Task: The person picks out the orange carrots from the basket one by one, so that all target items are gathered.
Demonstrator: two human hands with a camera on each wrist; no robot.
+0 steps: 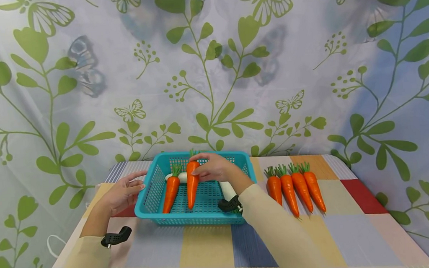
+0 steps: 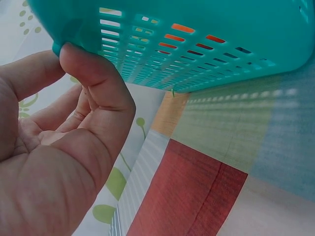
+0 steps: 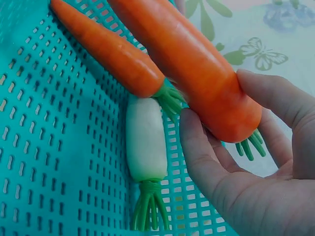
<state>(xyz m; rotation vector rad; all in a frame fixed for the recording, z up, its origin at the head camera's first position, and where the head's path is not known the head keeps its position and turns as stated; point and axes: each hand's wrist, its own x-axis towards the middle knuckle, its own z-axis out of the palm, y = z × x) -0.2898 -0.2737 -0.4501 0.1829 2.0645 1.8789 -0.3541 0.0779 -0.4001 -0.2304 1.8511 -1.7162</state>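
Observation:
My right hand (image 1: pixel 215 167) grips an orange carrot (image 1: pixel 192 190) near its leafy top, thumb on one side and fingers on the other, over the turquoise plastic basket (image 1: pixel 191 219). In the right wrist view the held carrot (image 3: pixel 197 73) hangs above a second carrot (image 3: pixel 110 51) and a white radish (image 3: pixel 146 140) with green stalks. The second carrot (image 1: pixel 171 193) leans inside the basket's left part. Another white radish (image 1: pixel 227 189) is partly hidden below my right wrist. My left hand (image 1: pixel 122 194) pinches the basket's left rim between thumb and finger, clearer in the left wrist view.
Several carrots (image 1: pixel 300 188) lie side by side to the right of the basket, tops toward the back. A patchwork tablecloth (image 1: pixel 208 248) covers the table. Behind it hangs a curtain (image 1: pixel 225 78) printed with leaves and butterflies. A white cord (image 1: pixel 51 248) loops at the left edge.

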